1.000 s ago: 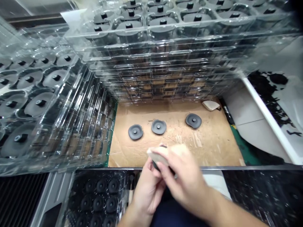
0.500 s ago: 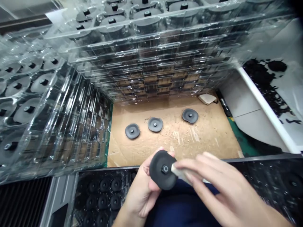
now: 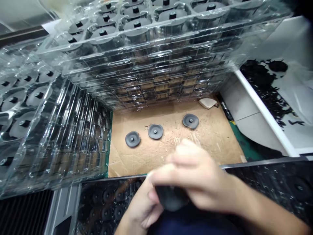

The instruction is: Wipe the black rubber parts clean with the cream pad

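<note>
Tray stacks [image 3: 151, 62]: clear, filled with dark discs, walling the cardboard worktop [image 3: 220, 140] at back and left.
Right hand [image 3: 195, 182]: blurred, arched over the left, fingers curled down onto the disc.
Left hand [image 3: 141, 205]: beneath, cupped, gripping the disc.
Black disc [image 3: 171, 199]: round, dark, pinched between both hands at the near edge.
Loose discs [image 3: 156, 131]: three lying flat on the cardboard.

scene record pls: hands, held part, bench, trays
left hand: grips black disc from below
right hand: over the disc, blurred; whether it grips is unclear
cardboard: three loose discs, white scrap at back
clear trays: stacked behind and at left, discs in top pockets
black tray: near edge, left of hands, holds discs
</note>
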The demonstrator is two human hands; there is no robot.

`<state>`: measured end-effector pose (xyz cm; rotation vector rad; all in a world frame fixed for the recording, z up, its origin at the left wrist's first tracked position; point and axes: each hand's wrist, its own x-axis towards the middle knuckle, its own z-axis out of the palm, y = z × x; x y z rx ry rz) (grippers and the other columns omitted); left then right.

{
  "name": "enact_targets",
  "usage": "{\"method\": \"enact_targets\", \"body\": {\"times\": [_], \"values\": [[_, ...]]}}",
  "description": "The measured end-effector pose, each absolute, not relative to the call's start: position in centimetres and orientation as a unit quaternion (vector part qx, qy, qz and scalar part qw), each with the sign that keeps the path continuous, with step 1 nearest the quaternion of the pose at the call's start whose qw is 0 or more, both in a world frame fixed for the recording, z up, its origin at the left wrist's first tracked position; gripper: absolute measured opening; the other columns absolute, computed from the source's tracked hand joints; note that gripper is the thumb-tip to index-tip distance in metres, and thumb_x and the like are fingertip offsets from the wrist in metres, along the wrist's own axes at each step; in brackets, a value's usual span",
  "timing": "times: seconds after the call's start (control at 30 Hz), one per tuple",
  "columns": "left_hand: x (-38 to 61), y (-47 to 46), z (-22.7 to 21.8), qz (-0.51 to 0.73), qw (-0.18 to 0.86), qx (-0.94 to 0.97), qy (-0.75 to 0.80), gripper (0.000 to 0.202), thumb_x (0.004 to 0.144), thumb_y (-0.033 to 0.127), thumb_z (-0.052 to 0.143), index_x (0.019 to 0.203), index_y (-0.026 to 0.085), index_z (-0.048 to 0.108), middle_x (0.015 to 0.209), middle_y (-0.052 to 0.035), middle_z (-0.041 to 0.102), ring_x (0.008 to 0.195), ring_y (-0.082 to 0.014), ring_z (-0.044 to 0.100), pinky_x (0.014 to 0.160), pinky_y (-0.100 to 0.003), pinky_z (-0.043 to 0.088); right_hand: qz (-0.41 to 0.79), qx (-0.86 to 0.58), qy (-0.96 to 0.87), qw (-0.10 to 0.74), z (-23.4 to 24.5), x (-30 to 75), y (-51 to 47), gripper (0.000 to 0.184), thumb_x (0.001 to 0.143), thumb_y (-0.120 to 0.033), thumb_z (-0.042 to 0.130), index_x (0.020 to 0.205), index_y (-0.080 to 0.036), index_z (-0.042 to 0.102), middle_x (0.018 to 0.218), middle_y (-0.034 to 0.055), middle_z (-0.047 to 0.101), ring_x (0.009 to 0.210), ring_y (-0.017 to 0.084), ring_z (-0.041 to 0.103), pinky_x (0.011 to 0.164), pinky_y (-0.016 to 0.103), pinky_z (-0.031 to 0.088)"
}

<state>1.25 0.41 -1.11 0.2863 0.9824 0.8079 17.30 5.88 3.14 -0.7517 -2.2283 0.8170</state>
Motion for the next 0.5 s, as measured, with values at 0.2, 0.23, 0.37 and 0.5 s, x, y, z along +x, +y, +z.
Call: {"method": "enact_targets", "body": {"times": [0.2, 0.23, 0.37, 0.5], "values": [[1.0, 0.9, -1.0, 0.398, 0.869, 0.029, 0.292, 0.053, 0.055, 0.038, 0.080, 0.105, 0.022, 0.069, 0.110, -0.0077, 0.070, 0.095, -0.0254, 0.068, 0.078, -0.029, 0.057, 0.384, -0.516, -0.703, 0.305, -3.6, 20.4, 4.7, 0.023, 0.089, -0.020, 0.052, 0.105, -0.025, 0.067, 0.093, 0.0027, 0.070, 0.085, 0.016, 0.062, 0.075, 0.029, 0.048], [0.9, 0.9, -1.1, 0.403, 0.869, 0.027, 0.287, 0.052, 0.056, 0.037, 0.080, 0.105, 0.022, 0.069, 0.112, -0.0081, 0.069, 0.097, -0.0259, 0.067, 0.080, -0.029, 0.056, 0.392, -0.522, -0.696, 0.299, -5.0, 20.6, 3.9, 0.023, 0.089, -0.020, 0.052, 0.105, -0.025, 0.067, 0.093, 0.0029, 0.071, 0.085, 0.017, 0.063, 0.074, 0.031, 0.049], [0.5, 1.0, -1.6, 0.407, 0.865, 0.017, 0.294, 0.052, 0.063, 0.040, 0.074, 0.110, 0.019, 0.066, 0.117, -0.0104, 0.067, 0.102, -0.0273, 0.065, 0.084, -0.031, 0.055, 0.392, -0.528, -0.697, 0.286, -8.6, 20.5, 1.5, 0.022, 0.087, -0.020, 0.051, 0.095, -0.023, 0.071, 0.082, 0.0037, 0.072, 0.074, 0.019, 0.065, 0.068, 0.034, 0.051], [1.0, 1.0, -1.4, 0.408, 0.859, 0.013, 0.307, 0.050, 0.065, 0.039, 0.074, 0.110, 0.018, 0.065, 0.116, -0.0106, 0.067, 0.102, -0.0275, 0.065, 0.085, -0.032, 0.054, 0.376, -0.568, -0.668, 0.299, -5.9, 19.9, 2.4, 0.023, 0.089, -0.024, 0.051, 0.105, -0.021, 0.067, 0.092, 0.0064, 0.072, 0.080, 0.019, 0.066, 0.069, 0.033, 0.053]]}}
